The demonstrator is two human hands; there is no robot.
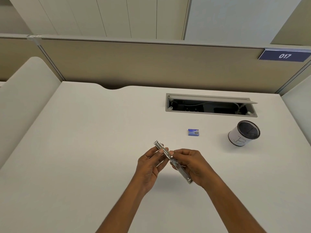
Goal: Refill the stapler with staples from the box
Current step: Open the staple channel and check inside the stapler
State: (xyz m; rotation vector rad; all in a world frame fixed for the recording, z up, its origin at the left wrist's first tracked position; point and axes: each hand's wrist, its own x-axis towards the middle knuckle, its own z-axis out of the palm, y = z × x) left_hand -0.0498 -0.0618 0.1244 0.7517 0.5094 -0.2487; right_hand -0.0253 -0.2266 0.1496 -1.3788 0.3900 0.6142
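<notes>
The left hand (pixel 149 163) and the right hand (pixel 193 165) hold the stapler (pixel 173 161) together in the air above the desk (pixel 84 148), over its near middle part. The left thumb and fingers pinch the far part of the metal body, near the end that points away and to the left. The right hand is closed around the near part, and its thumb and forefinger meet the body at the middle. The long axis of the stapler goes from far-left to near-right, so each hand has one end. It seems to be opened out flat, but I cannot tell if the staple channel is empty.

The box (pixel 193 132) lies on the desk beyond the hands and a little to the right, well apart from them and seemingly closed. The right hand is the nearer one to it, so I judge this hand should let go and reach forward, while the left keeps the stapler. The way to the box is free. The pen cup (pixel 244 133) stands further right, near the right edge, and the open cable tray (pixel 211 105) is behind the box, toward the far edge; both are out of the way
</notes>
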